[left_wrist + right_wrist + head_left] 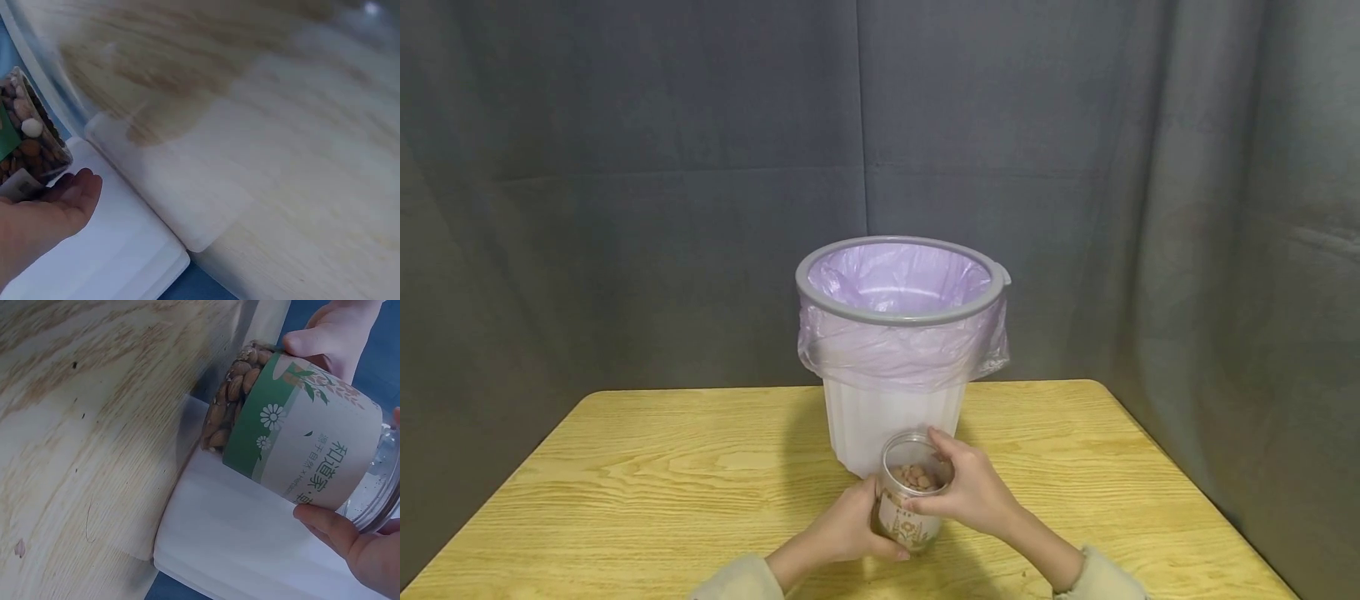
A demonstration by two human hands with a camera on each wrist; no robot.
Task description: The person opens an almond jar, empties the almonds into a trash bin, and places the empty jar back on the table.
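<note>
Open jar of nuts gripped in both hands near the desk's front edge.
Left hand wrapped around the side, right hand pinching the rim; lined bin just behind.

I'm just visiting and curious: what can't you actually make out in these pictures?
- Head view: the bottom of the bin is hidden by the jar and both hands; its purple liner hides the inside.
- Left wrist view: the table is blurred; the jar is cut off by the left edge.
- Right wrist view: the jar's label is partly covered by fingers.
</note>
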